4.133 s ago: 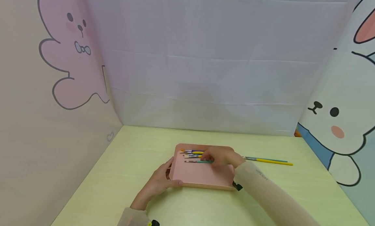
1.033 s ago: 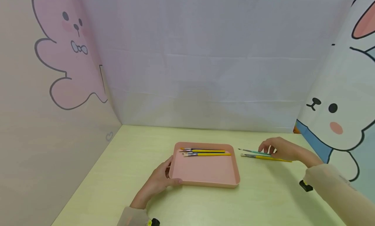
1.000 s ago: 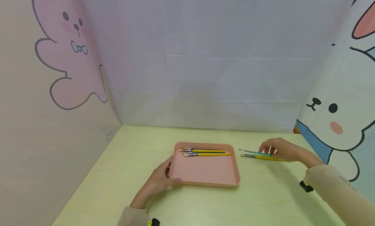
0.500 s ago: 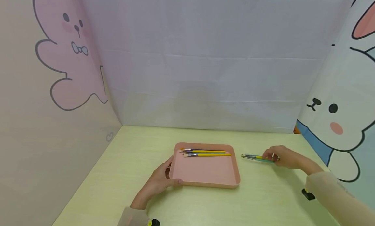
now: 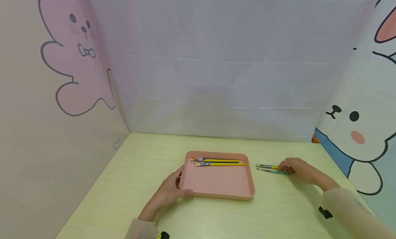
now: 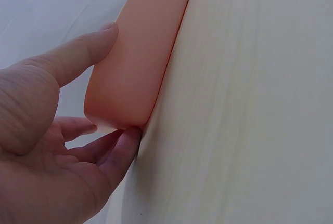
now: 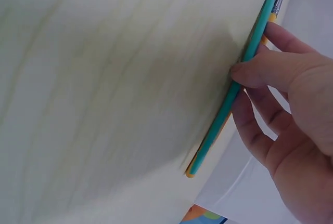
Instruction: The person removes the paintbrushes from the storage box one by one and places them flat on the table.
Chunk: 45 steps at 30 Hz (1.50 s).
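My left hand [image 5: 168, 189] grips the near left corner of a shallow pink tray [image 5: 216, 184]. In the left wrist view the thumb [image 6: 83, 55] presses on the tray's outer wall and the fingers curl round the corner. Right of the tray, my right hand [image 5: 298, 169] holds a teal paintbrush [image 5: 272, 171] low at the table, bristles pointing left. The right wrist view shows the teal handle [image 7: 216, 120] pinched between thumb and fingers. Just behind it lies a yellow-handled paintbrush [image 5: 268, 166], partly covered by the hand.
Several paintbrushes with yellow and dark blue handles, among them a yellow one [image 5: 227, 164], lie along the tray's far side. A pale wooden table [image 5: 210, 218] carries everything. A white cloth backdrop [image 5: 216, 77] closes the back, with cartoon-printed panels at both sides.
My right hand has carried the teal paintbrush out of the tray to the right, then brought it from behind the yellow brush to the near side. The left hand stays on the tray.
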Tool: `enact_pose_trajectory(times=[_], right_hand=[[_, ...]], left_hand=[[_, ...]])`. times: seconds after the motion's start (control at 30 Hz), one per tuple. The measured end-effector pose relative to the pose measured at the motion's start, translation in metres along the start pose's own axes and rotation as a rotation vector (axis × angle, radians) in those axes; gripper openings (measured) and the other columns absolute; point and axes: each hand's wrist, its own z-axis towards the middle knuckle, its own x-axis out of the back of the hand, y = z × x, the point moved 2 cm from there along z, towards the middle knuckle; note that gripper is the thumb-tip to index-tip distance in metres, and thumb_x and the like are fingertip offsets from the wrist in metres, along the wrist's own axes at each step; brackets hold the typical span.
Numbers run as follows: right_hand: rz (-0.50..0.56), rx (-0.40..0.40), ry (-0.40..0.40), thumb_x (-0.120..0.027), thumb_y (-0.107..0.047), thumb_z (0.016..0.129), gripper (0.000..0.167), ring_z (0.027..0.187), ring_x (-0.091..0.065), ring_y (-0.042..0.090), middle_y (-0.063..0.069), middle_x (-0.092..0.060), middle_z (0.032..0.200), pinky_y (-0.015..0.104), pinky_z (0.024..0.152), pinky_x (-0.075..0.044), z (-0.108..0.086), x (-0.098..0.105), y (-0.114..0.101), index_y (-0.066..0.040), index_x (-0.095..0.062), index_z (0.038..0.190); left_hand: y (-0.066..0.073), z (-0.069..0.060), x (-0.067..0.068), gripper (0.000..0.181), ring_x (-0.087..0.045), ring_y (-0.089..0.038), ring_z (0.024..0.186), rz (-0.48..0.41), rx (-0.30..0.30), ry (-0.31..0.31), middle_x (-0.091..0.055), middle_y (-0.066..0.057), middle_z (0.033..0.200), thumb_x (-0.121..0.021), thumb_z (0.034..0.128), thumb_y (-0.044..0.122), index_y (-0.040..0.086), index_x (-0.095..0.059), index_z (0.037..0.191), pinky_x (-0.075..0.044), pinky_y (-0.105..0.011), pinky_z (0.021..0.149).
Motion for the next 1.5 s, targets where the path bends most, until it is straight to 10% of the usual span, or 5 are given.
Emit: enact_pose_trajectory(times=[0.9, 1.5], right_hand=[[-0.160, 0.058, 0.133, -0.087, 0.019, 0.070, 0.049, 0.080, -0.063, 0.014, -0.008, -0.065, 0.092, 0.034, 0.069, -0.056, -0.001, -0.001, -0.001, -0.012, -0.077, 0.105], [-0.132, 0.034, 0.106, -0.086, -0.002, 0.087, 0.033, 0.091, -0.066, 0.015, -0.008, -0.070, 0.104, 0.032, 0.075, -0.057, 0.065, 0.027, -0.068, -0.012, -0.076, 0.117]], left_hand=[[0.000, -0.001, -0.001, 0.118, -0.061, -0.027, 0.122, 0.021, 0.004, 0.000, -0.057, -0.013, 0.151, -0.096, 0.0814, 0.025, 0.007, -0.020, 0.170, -0.050, -0.044, 0.102], [0.001, 0.000, -0.001, 0.117, -0.062, -0.028, 0.121, 0.001, 0.005, 0.000, -0.059, -0.013, 0.148, -0.096, 0.0813, 0.024, 0.008, -0.021, 0.170, -0.050, -0.047, 0.104]])
